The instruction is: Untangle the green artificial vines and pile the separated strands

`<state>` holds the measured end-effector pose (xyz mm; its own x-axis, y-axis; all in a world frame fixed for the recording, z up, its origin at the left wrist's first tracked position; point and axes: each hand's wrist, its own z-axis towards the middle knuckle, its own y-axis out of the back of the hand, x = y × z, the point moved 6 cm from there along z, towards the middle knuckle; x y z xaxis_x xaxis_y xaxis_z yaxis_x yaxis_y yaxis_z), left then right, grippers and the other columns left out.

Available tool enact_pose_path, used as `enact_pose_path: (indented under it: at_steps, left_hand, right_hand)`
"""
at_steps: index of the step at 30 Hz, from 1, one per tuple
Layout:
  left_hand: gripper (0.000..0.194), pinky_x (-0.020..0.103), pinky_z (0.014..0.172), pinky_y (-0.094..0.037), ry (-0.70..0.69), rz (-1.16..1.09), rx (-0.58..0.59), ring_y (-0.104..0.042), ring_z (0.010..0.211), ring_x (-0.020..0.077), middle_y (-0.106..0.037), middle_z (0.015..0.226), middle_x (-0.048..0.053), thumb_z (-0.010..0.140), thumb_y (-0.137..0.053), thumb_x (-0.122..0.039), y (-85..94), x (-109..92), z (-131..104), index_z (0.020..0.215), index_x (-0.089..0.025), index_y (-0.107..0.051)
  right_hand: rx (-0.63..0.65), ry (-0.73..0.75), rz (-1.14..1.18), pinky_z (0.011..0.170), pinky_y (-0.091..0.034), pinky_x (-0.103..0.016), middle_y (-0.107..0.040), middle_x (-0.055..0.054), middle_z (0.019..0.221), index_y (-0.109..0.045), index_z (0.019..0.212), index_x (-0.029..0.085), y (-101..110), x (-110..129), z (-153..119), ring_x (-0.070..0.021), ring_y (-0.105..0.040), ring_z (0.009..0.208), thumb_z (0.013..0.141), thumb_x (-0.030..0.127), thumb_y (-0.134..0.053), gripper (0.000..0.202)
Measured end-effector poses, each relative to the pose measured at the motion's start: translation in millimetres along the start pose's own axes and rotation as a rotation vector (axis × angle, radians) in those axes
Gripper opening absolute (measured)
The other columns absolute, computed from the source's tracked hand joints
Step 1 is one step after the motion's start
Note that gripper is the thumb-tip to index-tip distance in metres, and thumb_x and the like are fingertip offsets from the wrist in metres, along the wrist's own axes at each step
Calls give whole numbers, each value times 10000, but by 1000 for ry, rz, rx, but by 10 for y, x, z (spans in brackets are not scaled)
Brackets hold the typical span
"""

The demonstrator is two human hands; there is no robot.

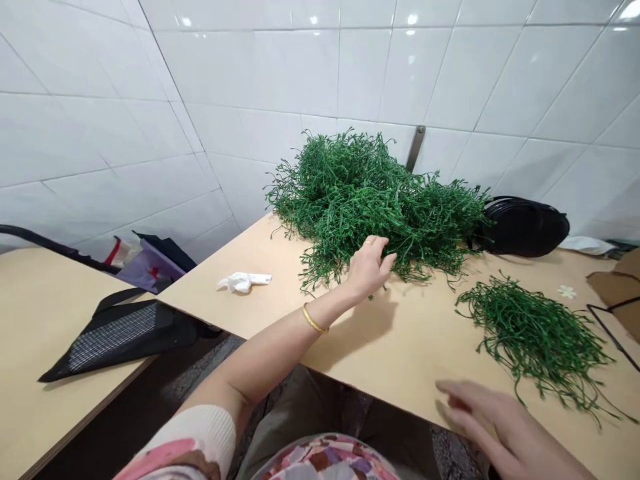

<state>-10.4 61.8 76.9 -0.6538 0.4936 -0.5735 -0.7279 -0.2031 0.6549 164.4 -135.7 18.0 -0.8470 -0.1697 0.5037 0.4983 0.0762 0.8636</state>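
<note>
A large heap of green artificial stems (370,193) lies on the wooden table (400,340) against the tiled wall. At its front edge is my left hand (369,268), a gold bracelet on the wrist, with fingers bent toward the stems; what the fingertips hold, if anything, is hidden. A smaller pile of green stems (540,333) rests on the right. Low at the front edge, my right hand (483,417) hovers slightly blurred, fingers apart and nothing in it, left of and below the small pile.
A crumpled white tissue (243,283) lies on the left part of the table. Behind the small pile are a black bag (525,227) and a white flower piece (567,291). A black mesh bag (120,333) sits on a second table at left.
</note>
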Motion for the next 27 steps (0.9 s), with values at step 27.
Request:
enact_pose_path:
  at_steps: [27]
  left_hand:
    - [233, 230, 703, -476, -499, -34, 19, -576, 809, 117, -606, 947, 87, 897, -400, -271, 205, -206, -450, 833, -154, -592]
  right_hand:
    - [-430, 88, 320, 598, -419, -286, -623, -34, 656, -637, 782, 165, 152, 389, 1742, -152, -541, 593, 834, 392, -480, 281]
